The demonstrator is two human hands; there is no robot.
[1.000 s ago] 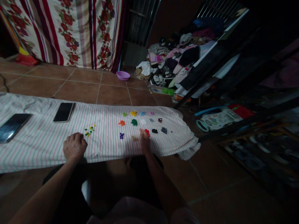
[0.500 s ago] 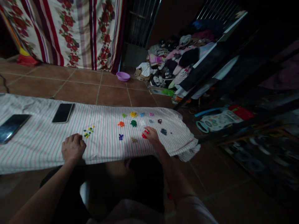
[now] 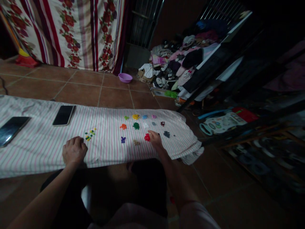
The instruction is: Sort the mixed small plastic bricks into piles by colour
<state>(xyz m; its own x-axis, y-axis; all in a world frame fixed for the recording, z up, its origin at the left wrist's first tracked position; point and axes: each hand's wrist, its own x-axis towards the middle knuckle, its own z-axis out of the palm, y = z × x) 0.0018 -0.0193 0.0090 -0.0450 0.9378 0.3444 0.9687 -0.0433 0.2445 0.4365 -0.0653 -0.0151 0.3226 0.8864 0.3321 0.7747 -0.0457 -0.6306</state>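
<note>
While the right grip (image 3: 154, 138) rests at the red pieces (image 3: 147, 137), its fingertips are right by that pile; can't tell if they're apart or pinched on a piece. Black pieces (image 3: 159, 135) mostly hidden behind this grip. Dark gray pieces (image 3: 166, 134) just to its right, one tiny dark bit (image 3: 174, 135) past them. White pieces (image 3: 146, 125) just beyond its fingertips, light gray pieces (image 3: 153, 123) straight beyond, maroon pieces (image 3: 162, 123) beyond and right. Tan pieces (image 3: 136, 142) near, to its left; purple pieces (image 3: 123, 140) farther left. Green pieces (image 3: 136, 126) and orange pieces (image 3: 123, 126) beyond-left. Farthest row from it, left to right: lime, yellow, light blue, pink piles.

Left grip (image 3: 75, 149) palm down on the striped cloth (image 3: 107, 146) over the table, fingers loosely curled; can't tell if anything's under them. Mixed yellow and green pieces (image 3: 91, 135) scattered just beyond it, to its right. One phone (image 3: 64, 115) beyond it, another phone (image 3: 13, 128) well to its left.

Well beyond both grips, on the tile floor: purple basin (image 3: 125, 77). Floral curtain (image 3: 69, 35) behind, clothes heap (image 3: 176, 60) off right.
</note>
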